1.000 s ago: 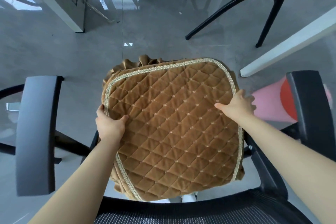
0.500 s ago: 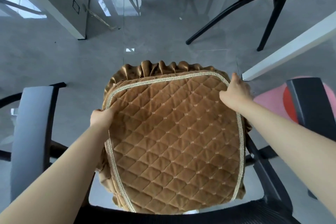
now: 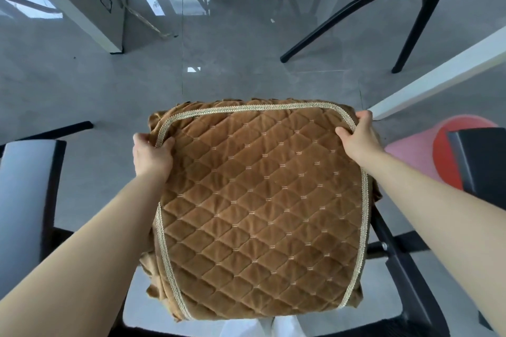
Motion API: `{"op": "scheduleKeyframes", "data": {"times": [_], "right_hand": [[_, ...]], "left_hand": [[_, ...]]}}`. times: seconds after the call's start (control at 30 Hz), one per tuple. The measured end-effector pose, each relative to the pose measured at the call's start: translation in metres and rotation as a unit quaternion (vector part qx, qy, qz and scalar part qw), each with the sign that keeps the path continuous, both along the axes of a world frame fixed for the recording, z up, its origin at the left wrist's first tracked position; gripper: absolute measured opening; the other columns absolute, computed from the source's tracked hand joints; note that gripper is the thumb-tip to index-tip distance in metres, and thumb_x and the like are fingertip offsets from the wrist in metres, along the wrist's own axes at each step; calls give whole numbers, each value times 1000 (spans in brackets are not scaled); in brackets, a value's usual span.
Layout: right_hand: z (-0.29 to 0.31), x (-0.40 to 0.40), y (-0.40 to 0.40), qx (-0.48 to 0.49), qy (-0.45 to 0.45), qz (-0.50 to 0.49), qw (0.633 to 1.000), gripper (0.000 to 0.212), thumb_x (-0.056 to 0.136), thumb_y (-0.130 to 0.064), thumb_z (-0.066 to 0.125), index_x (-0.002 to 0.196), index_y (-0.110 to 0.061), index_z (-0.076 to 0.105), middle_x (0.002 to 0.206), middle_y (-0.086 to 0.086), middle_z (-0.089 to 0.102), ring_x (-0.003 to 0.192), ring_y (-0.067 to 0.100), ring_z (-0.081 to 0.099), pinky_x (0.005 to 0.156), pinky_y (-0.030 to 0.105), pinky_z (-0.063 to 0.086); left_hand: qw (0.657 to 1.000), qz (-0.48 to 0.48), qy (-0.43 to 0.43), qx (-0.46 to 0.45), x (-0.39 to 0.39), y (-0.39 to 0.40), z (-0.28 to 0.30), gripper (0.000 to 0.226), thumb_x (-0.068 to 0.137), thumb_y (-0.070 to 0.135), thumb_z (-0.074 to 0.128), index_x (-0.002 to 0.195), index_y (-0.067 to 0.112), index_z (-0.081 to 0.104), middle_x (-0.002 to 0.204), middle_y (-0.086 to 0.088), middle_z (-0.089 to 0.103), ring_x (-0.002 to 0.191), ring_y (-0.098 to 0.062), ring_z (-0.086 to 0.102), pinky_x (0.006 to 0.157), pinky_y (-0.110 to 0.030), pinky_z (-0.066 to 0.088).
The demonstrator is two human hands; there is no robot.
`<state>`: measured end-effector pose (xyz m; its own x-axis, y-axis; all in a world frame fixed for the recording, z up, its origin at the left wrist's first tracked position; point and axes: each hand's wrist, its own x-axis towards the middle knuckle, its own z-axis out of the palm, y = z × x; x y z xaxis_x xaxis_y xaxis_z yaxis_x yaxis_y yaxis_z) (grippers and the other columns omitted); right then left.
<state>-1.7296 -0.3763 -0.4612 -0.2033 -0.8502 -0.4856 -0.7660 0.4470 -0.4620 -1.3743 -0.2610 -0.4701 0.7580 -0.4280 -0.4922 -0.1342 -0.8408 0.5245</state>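
At the left edge of the frame stands the chair's grey left armrest [image 3: 26, 200], apart from the work. Just right of it, the left hand [image 3: 152, 154] is clamped on the far left corner of the brown quilted seat cover [image 3: 260, 200], thumb on top near the gold braid and fingers curled under the folded edge.

The seat cover fills the middle of the frame and lies spread across what looks like the chair's seat. Its quilted top is flat and its braided border runs straight along the upper edge.

At the upper right corner of the cover, the right hand [image 3: 358, 139] grips in the same way, fingers wrapped over the corner. The two hands are well apart, one at each far corner. Further right come the dark right armrest [image 3: 482, 159] and a pink and red object [image 3: 419, 150] on the floor.

The fitting seems about midway. The top is laid and centred, and the far corners are being drawn down now. The skirt at the lower left is bunched and hangs loose, and the near edge does not look tucked, so the left side and the near corners are left to do.
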Motion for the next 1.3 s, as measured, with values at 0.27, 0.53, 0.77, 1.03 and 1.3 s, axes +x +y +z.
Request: {"op": "scheduleKeyframes", "data": {"times": [0.27, 0.53, 0.77, 1.03, 1.3], "right_hand": [[-8, 0, -1, -129, 45, 67, 988, 59, 87, -36, 67, 135, -12, 42, 130, 18, 48, 123, 36, 43, 100, 44, 36], [-10, 3, -8, 15, 55, 7, 998, 66, 90, -38, 54, 148, -30, 22, 149, 14, 30, 131, 38, 36, 106, 48, 29], [-15, -2, -1, 4, -17, 39, 999, 53, 90, -23, 42, 141, -36, 33, 115, 15, 59, 86, 31, 56, 72, 32, 39], [-23, -5, 22, -9, 76, 106, 991, 56, 102, -28, 35, 153, -32, 11, 143, 24, 34, 123, 43, 44, 103, 48, 38], [32, 14, 77, 20, 89, 164, 982, 63, 98, -26, 44, 151, -5, 16, 153, 24, 26, 141, 38, 28, 114, 47, 28]], "left_hand": [[998, -19, -60, 15, 7, 16, 1, 56, 89, 46, 62, 126, 7, 48, 128, -16, 56, 119, -36, 51, 100, -43, 40], [998, -43, 54, 2, 20, 6, 4, 72, 90, 57, 56, 150, 24, 31, 150, -7, 43, 132, -30, 45, 110, -40, 37], [992, -119, 32, 15, 16, 3, -3, 60, 96, 44, 51, 149, 22, 36, 146, -11, 47, 131, -33, 45, 111, -42, 35], [989, -141, -14, 44, 15, 16, -4, 70, 95, 51, 50, 152, 18, 26, 148, -15, 44, 134, -38, 40, 111, -45, 31], [973, -189, 13, 130, -40, 87, 34, 78, 94, 28, 51, 156, 20, 4, 163, -8, 11, 145, -36, 25, 114, -52, 29]]}}
